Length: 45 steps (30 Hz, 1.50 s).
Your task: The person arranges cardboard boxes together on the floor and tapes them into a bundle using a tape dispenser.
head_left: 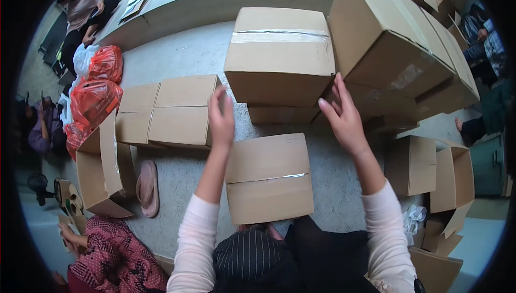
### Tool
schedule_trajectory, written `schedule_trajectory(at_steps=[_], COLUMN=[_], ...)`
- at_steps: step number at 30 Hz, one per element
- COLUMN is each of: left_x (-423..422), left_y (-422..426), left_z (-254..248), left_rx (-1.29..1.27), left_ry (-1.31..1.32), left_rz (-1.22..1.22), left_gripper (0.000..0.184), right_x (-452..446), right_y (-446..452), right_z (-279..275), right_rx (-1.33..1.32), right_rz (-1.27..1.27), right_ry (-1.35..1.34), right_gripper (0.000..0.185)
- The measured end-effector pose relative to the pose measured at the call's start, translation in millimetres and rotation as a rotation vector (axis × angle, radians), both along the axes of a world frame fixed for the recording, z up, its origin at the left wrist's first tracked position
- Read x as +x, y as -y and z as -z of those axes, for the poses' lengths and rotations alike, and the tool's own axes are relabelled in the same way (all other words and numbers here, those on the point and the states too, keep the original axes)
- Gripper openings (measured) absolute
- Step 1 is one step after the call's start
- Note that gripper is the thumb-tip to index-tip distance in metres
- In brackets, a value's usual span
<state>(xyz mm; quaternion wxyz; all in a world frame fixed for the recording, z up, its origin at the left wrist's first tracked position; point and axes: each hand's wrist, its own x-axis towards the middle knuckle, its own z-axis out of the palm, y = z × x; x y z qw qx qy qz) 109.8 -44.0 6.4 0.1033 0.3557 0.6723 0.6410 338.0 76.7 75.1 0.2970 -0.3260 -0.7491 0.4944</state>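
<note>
Cardboard carton (269, 180): closed, marked by a centre seam, located directly in front of the person's lap, between and beyond the forearms. Left hand (221, 115): raised, fingers extended, holding nothing, near the end of a low carton pair (166, 110). Right hand (344, 113): raised, thumb and fingers parted, holding nothing, near the lower corner of a taped carton (279, 51); from where I stand, contact cannot be determined. The hands are well apart. A pink slipper (147, 188) lies on the floor (180, 169).
</note>
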Motion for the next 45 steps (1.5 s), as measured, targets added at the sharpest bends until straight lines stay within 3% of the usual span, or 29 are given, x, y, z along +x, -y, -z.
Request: schedule_trajectory(at_steps=[2, 3, 4, 6, 11, 13, 15, 17, 20, 22, 25, 27, 30, 32, 33, 35, 38, 41, 43, 45], left_x=[-29.7, -36.8, -37.4, -21.8, -18.6, -13.7, -10.7, -18.3, -2.4, 21.4, 43.4, 66.3, 82.7, 97.1, 92.4, 122.9, 158.8, 175.8, 178.1, 169.1], left_y=[-26.4, -39.1, -45.6, -49.3, -9.4, 32.0, 82.6, 106.9, 105.4, 88.7, 97.0, 109.5, 134.8, 141.2, 145.1, 118.3, 84.5, 54.0, 39.7, 35.2], left_z=[-7.2, -8.1, -10.5, -14.2, -8.2, -3.7, -2.0, 8.2, 36.5, 55.4, 27.3, 15.3, 37.9, 36.8, 47.2, 8.2, 1.4, -0.4, -16.0, 5.7], left_rx=[0.07, 0.041, 0.012, 0.058, 0.122, 0.076, 0.097, 0.07, 0.017, -0.04, 0.063, 0.022, -0.065, -0.412, -0.627, -0.497, -0.509, -0.552, -0.676, -0.702], left_ry=[0.161, 0.311, 0.459, 0.484, 0.487, 0.387, 0.459, 0.544, 0.709, 0.931, 1.069, 1.082, 1.068, 0.436, 0.355, 0.226, 0.074, -0.089, -0.266, -0.72], left_rz=[0.032, 0.139, 0.251, 0.238, 0.308, 0.31, 0.423, 0.462, 0.449, 0.196, 0.359, 0.334, 0.471, 0.691, 0.869, 0.923, 0.994, 1.093, 1.283, 1.044], left_gripper=[0.04, 0.049, 0.058, 0.065, 0.078, 0.08, 0.081, 0.08, 0.08, 0.077, 0.076, 0.074, 0.073, 0.072, 0.075, 0.073, 0.073, 0.07, 0.076, 0.076], right_x=[-34.8, -47.5, -58.3, -74.0, -57.4, -36.1, 10.0, 26.0, 35.6, 34.0, 51.8, 63.9, 110.6, 154.5, 178.3, 224.8, 284.4, 327.4, 337.3, 336.5], right_y=[-14.5, -14.5, -13.1, -6.1, 46.0, 87.9, 91.5, 73.9, 47.7, 52.3, 61.2, 75.3, 105.2, 122.4, 128.6, 135.4, 130.3, 112.3, 94.8, 61.3], right_z=[15.5, 13.5, 11.7, 10.9, 8.7, 10.3, 42.7, 49.8, 86.1, 90.7, 96.5, 86.2, 85.0, 94.0, 100.4, 114.5, 138.1, 157.0, 149.9, 127.0], right_rx=[0.145, 0.159, 0.09, -0.041, -0.131, -0.174, -0.146, -0.365, -0.727, -0.681, -0.738, -0.749, -0.647, -0.626, -0.621, -0.607, -0.555, -0.477, -0.47, -1.006], right_rz=[0.252, 0.239, 0.353, 0.483, 0.462, 0.493, 0.419, 0.41, 0.259, 0.211, 0.039, 0.152, 0.175, 0.227, 0.262, 0.338, 0.418, 0.43, 0.414, 0.137], right_ry=[-0.017, -0.012, -0.093, -0.292, -0.338, -0.438, -0.634, -0.588, -0.396, -0.428, -0.589, -0.508, -0.348, -0.332, -0.349, -0.408, -0.518, -0.584, -0.588, -0.892], right_gripper=[0.068, 0.068, 0.068, 0.062, 0.054, 0.049, 0.04, 0.037, 0.048, 0.049, 0.048, 0.049, 0.053, 0.054, 0.055, 0.056, 0.058, 0.059, 0.06, 0.07])
